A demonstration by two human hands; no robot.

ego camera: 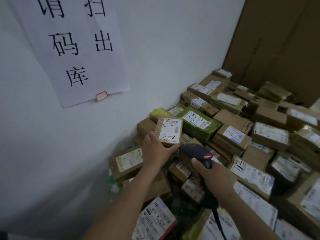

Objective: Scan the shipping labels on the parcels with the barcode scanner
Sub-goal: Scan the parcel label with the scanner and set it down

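Two bare hands meet just below the middle of the head view. We see the left hand (155, 149) grasping a small brown parcel (170, 142) from below, thumb along its lower edge and fingers behind its left side. The parcel is held tilted above the pile, its shipping label (170, 129) facing the camera with printed barcodes and a handwritten "3-2".

The right hand (213, 177) is clenched round the grip of the black barcode scanner (197, 151). The scanner's head sits just below and to the right of the held parcel, close to the left thumb, and a red light glows on its back. We cannot tell whether the head touches the parcel. A black cable (219, 222) runs from the handle toward the bottom edge.

A pile of labelled parcels (259, 153) fills the right and lower centre of the frame. A green-wrapped parcel (202, 129) lies just right of the held one, and a brown parcel marked "3-1" (128, 161) lies left of the left wrist, by the white wall (164, 58). At upper left a paper sign (74, 49) with large black characters hangs on that wall, a red-edged sticker (101, 96) at its lower edge. A brown cardboard sheet (277, 40) stands at upper right.
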